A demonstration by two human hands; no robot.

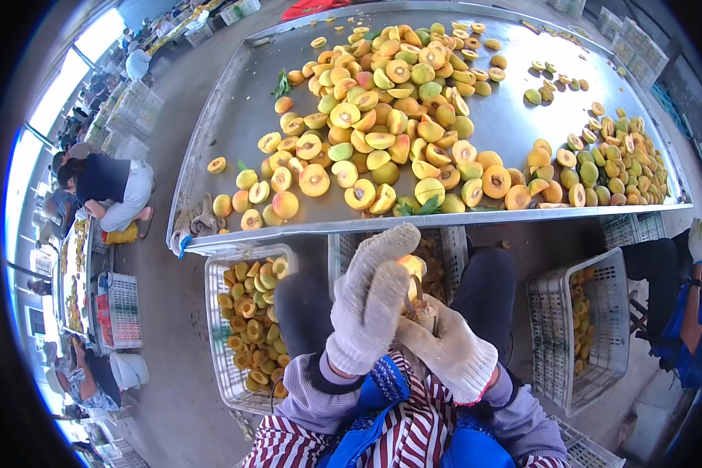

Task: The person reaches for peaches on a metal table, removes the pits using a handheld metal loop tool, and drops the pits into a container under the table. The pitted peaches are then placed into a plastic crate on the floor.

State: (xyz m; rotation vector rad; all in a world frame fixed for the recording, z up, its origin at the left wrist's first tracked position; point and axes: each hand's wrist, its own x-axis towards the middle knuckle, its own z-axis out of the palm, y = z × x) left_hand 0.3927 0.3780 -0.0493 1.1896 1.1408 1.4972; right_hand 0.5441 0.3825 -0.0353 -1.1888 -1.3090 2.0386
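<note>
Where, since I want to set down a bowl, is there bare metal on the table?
The metal table is mostly bare at left, between its left rim and the central peach heap. Another patch lies between that heap and the right-hand heap, below some scattered halves. Crowded: both heaps and most of the near edge.

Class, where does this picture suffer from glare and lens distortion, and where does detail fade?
Head view: glare whitens the upper right of the metal table; the windows are blown out; table edges bow, fisheye-like, inside a black border; the stacked crates at left look hazy.
</note>
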